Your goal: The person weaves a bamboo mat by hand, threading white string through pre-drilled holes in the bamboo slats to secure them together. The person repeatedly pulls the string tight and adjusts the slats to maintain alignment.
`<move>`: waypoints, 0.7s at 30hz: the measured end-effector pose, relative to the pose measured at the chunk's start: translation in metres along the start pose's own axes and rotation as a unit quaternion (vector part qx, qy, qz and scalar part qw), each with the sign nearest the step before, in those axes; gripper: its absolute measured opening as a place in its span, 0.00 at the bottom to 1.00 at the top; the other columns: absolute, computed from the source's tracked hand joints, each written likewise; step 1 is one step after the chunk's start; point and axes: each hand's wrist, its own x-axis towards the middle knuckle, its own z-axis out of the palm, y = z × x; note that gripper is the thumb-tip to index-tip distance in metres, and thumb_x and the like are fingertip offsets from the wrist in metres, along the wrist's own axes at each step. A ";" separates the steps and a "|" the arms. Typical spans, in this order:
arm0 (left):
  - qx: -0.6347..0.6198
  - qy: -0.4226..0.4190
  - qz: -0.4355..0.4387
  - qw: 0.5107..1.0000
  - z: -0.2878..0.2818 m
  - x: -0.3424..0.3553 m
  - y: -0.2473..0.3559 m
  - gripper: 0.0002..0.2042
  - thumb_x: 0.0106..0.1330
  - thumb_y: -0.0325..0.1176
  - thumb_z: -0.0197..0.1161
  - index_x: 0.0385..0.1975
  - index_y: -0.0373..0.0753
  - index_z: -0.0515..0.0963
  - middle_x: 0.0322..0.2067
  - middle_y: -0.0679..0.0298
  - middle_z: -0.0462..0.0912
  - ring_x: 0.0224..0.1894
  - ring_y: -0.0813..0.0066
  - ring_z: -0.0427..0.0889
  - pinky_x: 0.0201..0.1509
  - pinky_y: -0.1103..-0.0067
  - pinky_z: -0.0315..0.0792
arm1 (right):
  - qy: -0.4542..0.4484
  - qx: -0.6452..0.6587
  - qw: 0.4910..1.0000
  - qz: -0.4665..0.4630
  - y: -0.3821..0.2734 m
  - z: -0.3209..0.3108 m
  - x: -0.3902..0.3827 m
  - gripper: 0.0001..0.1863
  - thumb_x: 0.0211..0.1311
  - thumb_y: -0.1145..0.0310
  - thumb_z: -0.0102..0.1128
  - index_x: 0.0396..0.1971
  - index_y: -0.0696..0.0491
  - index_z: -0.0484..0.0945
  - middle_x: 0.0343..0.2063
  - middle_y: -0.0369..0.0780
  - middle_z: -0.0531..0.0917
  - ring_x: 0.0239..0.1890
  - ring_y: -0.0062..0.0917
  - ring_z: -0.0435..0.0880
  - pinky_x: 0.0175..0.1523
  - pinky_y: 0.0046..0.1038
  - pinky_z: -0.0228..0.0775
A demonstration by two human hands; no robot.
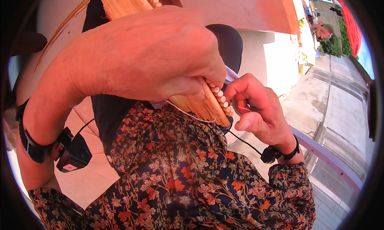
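My left hand (148, 58) is closed over a bundle of slim wooden rods (198, 108), fingers curled onto its upper edge, where a row of round pale rod ends (222, 98) shows. A thin light cord (194, 117) trails loosely across the wood. At the bundle's right end, my right hand (260, 110) has its fingers bent against the rod ends, thumb held lower; one finger wears an orange textured cover (242, 106). Whatever those fingertips grip is too small to make out. The bundle rests over my lap, above a dark floral garment (184, 174). Both wrists carry black strapped devices.
Above my left hand is another section of wooden rods (128, 2). Long thin strips (56, 36) lie at upper left. A pale board (236, 6) spans the top. At far right are paving, a metal rail (324, 154), greenery, and another person (325, 32) in the distance.
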 end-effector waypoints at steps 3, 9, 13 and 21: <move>-0.001 0.030 0.019 0.999 0.005 -0.002 -0.003 0.11 0.54 0.36 0.69 0.37 0.43 0.83 0.25 0.64 0.77 0.33 0.59 0.76 0.42 0.67 0.68 | 0.001 -0.063 0.998 0.002 -0.004 0.007 0.003 0.20 0.63 0.58 0.70 0.44 0.53 0.71 0.21 0.34 0.70 0.23 0.19 0.67 0.30 0.23 0.62; 0.052 -0.002 0.015 0.999 0.000 0.001 0.001 0.11 0.54 0.37 0.70 0.37 0.43 0.83 0.26 0.64 0.77 0.31 0.59 0.76 0.38 0.67 0.69 | 0.051 0.011 0.998 0.031 -0.001 0.025 0.004 0.28 0.61 0.56 0.72 0.50 0.55 0.69 0.29 0.32 0.72 0.27 0.17 0.68 0.38 0.21 0.64; 0.069 -0.009 -0.017 0.997 -0.001 -0.008 0.008 0.15 0.51 0.36 0.71 0.40 0.43 0.82 0.28 0.63 0.79 0.33 0.58 0.78 0.38 0.67 0.71 | 0.057 -0.029 0.997 -0.054 0.000 0.032 0.004 0.33 0.61 0.55 0.71 0.58 0.57 0.67 0.37 0.36 0.74 0.33 0.19 0.73 0.43 0.23 0.68; 0.123 -0.025 -0.045 0.991 -0.021 -0.061 0.052 0.18 0.49 0.30 0.70 0.43 0.39 0.81 0.38 0.63 0.85 0.40 0.61 0.83 0.43 0.68 0.74 | 0.168 -0.028 0.967 -0.190 0.049 0.043 0.000 0.47 0.56 0.44 0.70 0.66 0.59 0.62 0.57 0.47 0.73 0.55 0.38 0.75 0.67 0.37 0.61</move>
